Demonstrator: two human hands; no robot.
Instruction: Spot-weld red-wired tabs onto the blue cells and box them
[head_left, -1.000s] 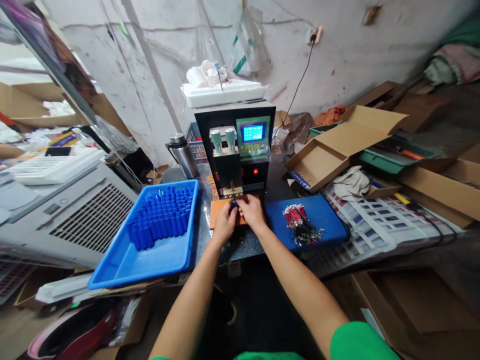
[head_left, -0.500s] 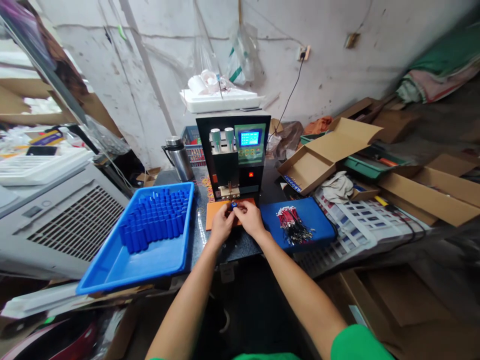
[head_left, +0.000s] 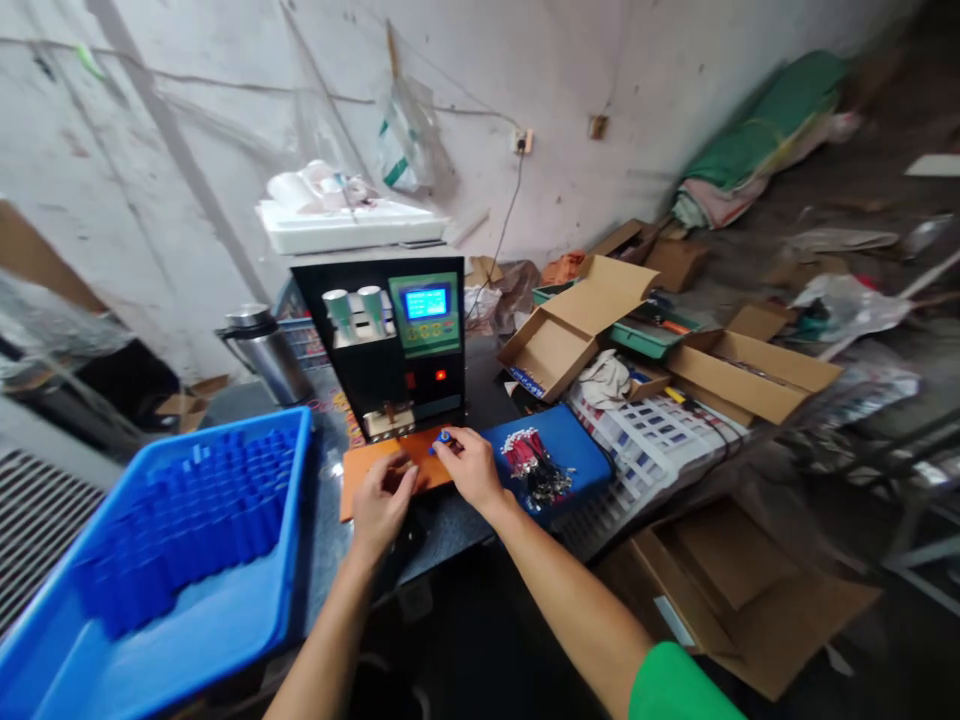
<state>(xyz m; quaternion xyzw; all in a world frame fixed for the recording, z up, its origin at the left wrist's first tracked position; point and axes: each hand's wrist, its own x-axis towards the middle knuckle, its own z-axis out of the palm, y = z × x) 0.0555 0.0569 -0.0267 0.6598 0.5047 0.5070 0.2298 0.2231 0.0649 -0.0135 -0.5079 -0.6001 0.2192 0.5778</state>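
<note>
My right hand pinches a small blue cylindrical cell, which shows at the fingertips over the right part of the orange board. Thumb and curled fingers stand apart on my left hand, with nothing visible between them, at the board's front edge. Behind both hands is a black spot welder with a lit screen. A bundle of red and black wires with white ends lies on a blue pad, right of my right hand.
To the left is a blue tray holding rows of upright blue cells. Behind it stands a steel flask. An open cardboard box, a green tray and a white plastic crate sit to the right.
My hands have separated. My right hand has moved away from the welder's tip to the right, taking the blue cell, while the left has let go. The view has swung right.
</note>
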